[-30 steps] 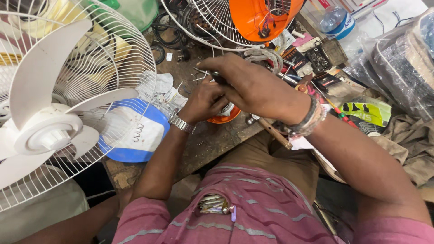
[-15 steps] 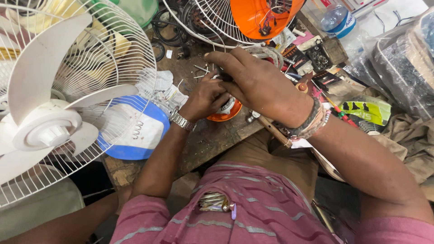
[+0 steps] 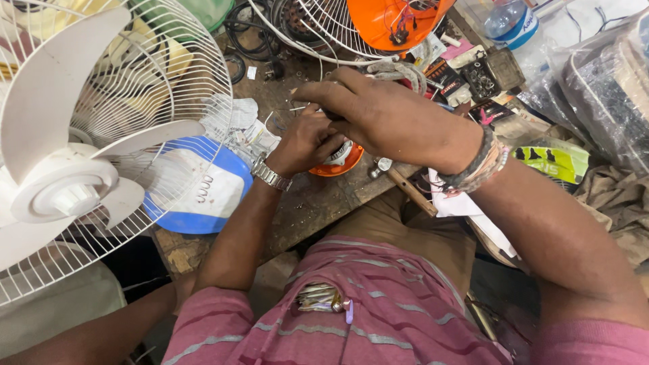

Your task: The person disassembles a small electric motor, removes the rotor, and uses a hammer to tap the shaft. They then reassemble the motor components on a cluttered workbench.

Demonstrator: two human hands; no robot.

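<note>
Near the tabletop (image 3: 318,203) edge, the left hand (image 3: 305,143) has its fingers clamped on an orange-rimmed part (image 3: 336,162). Just beyond, the right hand (image 3: 378,115) covers it; whether its fingers grip a tool I cannot tell. A slip could knock the part off that edge.

Worn wooden workbench (image 3: 307,206): orange round part (image 3: 336,166), blue-white fan base (image 3: 203,189), crumpled paper (image 3: 236,125), black rubber rings (image 3: 247,30).

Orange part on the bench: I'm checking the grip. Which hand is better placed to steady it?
Left, likely. The left hand rests on the orange part, fingers curled over it. The right hand hovers above, seemingly working on top.
</note>
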